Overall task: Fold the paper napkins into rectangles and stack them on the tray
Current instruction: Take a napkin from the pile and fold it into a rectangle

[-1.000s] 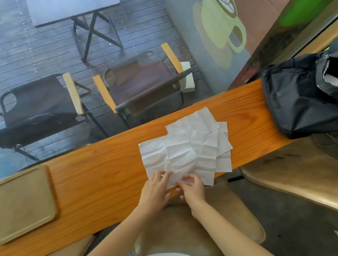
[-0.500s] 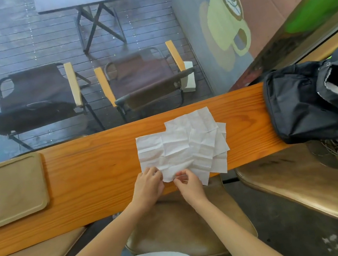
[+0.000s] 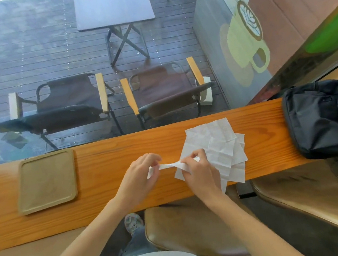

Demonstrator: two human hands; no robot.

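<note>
Napkins [image 3: 218, 143], white and creased, are lying in a loose overlapping pile on the wooden counter [image 3: 108, 155], right of centre, with the nearest sheets reaching over the counter's near edge. Head view: you are holding one napkin [image 3: 169, 165] off the pile, lifted and stretched into a narrow band between your two hands. Your left hand [image 3: 140, 177] is pinching the left end of that napkin between thumb and curled fingers; a small white corner is showing below the fingers. Your right hand [image 3: 198, 170] is gripping the right end, fingers curled over the paper, and it is hovering over the left edge of the pile. Whether the held sheet is touching the pile beneath cannot be told.

The tray [image 3: 46, 180], tan, square with rounded corners and a raised rim, is sitting on the counter well to the left of your hands, with nothing on it. A black bag [image 3: 321, 121] is resting on the right end of the counter, near the pile but not touching it. Padded brown stools [image 3: 188, 231] are standing below the counter on your side. Beyond the counter, two folding chairs [image 3: 159, 91] and a small folding table [image 3: 114, 5] are standing on a dark slatted deck [image 3: 19, 60].
</note>
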